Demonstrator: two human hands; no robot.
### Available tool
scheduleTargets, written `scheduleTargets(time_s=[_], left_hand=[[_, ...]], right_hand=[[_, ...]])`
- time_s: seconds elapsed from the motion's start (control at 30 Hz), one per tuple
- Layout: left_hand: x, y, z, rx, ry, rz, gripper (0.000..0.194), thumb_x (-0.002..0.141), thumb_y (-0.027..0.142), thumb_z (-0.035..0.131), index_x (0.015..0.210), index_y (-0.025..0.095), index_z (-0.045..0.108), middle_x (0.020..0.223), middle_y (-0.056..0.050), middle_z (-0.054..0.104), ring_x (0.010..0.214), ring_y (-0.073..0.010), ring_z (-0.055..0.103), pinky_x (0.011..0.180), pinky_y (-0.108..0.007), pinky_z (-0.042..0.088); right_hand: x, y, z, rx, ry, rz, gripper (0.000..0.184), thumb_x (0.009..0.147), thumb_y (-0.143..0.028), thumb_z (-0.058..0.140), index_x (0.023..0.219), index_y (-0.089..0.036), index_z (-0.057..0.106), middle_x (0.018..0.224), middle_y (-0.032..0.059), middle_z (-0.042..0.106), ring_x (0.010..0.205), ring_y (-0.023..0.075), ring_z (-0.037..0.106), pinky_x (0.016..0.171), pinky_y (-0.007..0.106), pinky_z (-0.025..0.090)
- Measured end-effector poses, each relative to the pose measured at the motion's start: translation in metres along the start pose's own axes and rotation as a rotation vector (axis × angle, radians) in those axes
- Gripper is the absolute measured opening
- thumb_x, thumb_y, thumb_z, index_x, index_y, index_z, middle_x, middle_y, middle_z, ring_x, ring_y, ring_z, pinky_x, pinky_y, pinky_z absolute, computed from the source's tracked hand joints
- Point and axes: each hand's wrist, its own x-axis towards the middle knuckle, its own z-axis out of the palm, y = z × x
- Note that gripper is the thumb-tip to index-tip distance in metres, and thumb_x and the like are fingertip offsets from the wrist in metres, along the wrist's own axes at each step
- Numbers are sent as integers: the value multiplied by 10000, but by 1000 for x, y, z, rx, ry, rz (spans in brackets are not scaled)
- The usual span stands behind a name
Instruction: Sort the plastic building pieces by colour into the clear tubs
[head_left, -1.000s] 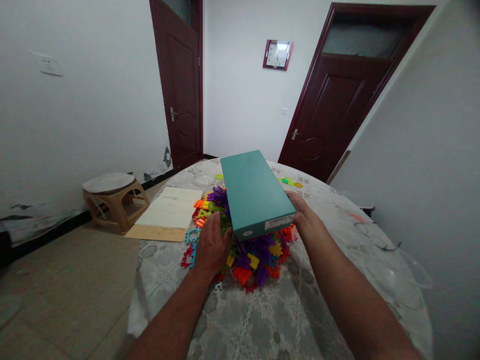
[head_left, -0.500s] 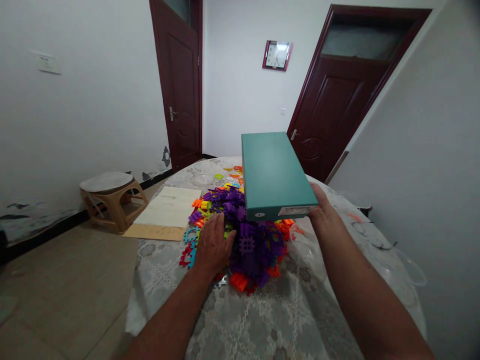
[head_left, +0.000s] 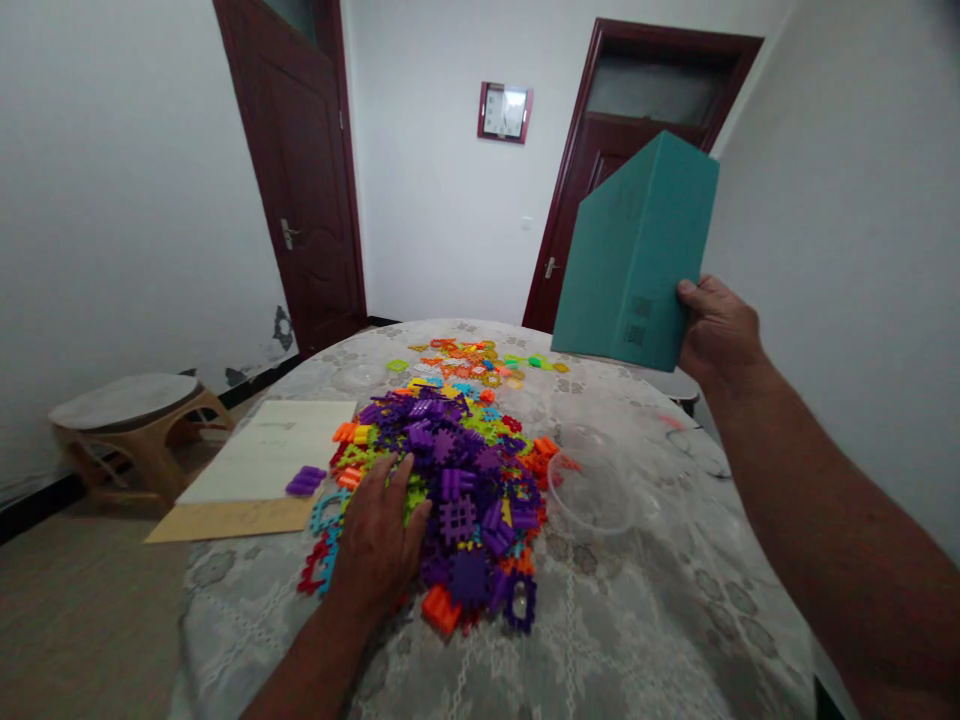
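My right hand (head_left: 718, 330) grips a teal cardboard box (head_left: 637, 265) by its lower right edge, lifted above the far right of the table. The box is tilted, with small printed marks near its bottom; its inside does not show. A heap of plastic interlocking building pieces (head_left: 457, 480), mostly purple with some orange, lime, blue and red, lies mid-table. Resting on the heap's left side is my left hand (head_left: 382, 530), fingers stretched out and apart, palm down. One purple piece (head_left: 306, 481) lies apart on the papers to the left.
Behind the heap lie smaller orange and yellow pieces (head_left: 465, 358). A clear plastic tub (head_left: 592, 490) sits right of the heap. Paper sheets (head_left: 262, 450) overlap the left table edge. A stool (head_left: 135, 430) stands on the floor at left. A patterned cloth (head_left: 600, 620) covers the table.
My right hand has moved the box up and right, off the heap, and turned it. More purple pieces now show, including one on the papers. My left hand stays at the heap's left side.
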Motion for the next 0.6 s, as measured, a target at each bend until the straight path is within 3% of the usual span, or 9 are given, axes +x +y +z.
scheduleTargets(time_s=[0.07, 0.13, 0.23, 0.3, 0.43, 0.6], left_hand=[[-1, -4, -1, -16, 8, 16, 558, 1016, 416, 531, 1556, 282, 482, 1562, -166, 535, 1474, -380, 489, 1219, -633, 410], [-3, -8, -1, -35, 23, 22, 548, 1008, 414, 537, 1544, 306, 494, 1550, -146, 552, 1460, -373, 507, 1220, -630, 414], [-4, -15, -2, -38, 19, 20, 582, 997, 418, 542, 1568, 336, 472, 1555, -125, 555, 1445, -366, 523, 1215, -625, 428], [-6, -19, -1, -13, -1, 23, 615, 994, 422, 532, 1598, 353, 441, 1561, -115, 552, 1437, -364, 530, 1210, -625, 435], [-11, -31, 5, 35, -16, 41, 679, 980, 428, 510, 1646, 390, 384, 1559, -100, 560, 1399, -378, 559, 1177, -646, 461], [-17, -46, 15, 47, -7, 71, 766, 940, 435, 531, 1674, 464, 312, 1553, -40, 588, 1383, -396, 570, 1165, -688, 461]], right_hand=[[13, 5, -14, -171, 19, -62, 252, 878, -376, 624, 1105, -267, 610, 976, 37, 740, 842, 242, 695, 817, 445, 601], [22, 18, -26, -507, 15, -113, 250, 893, -375, 639, 1112, -256, 624, 988, 53, 737, 844, 244, 666, 820, 422, 571], [32, 50, -43, -1063, -30, -173, 208, 929, -330, 609, 1100, -228, 666, 1038, 113, 749, 915, 282, 656, 869, 413, 516], [36, 77, -54, -1302, -99, -168, 235, 955, -307, 571, 1136, -210, 685, 1086, 151, 760, 953, 307, 668, 876, 406, 489], [44, 130, -78, -1560, -275, -95, 328, 1019, -308, 485, 1241, -190, 697, 1193, 174, 763, 1030, 308, 689, 894, 387, 454], [47, 176, -105, -1631, -408, -41, 330, 1022, -282, 498, 1203, -170, 750, 1194, 178, 776, 1099, 289, 689, 990, 397, 415]])
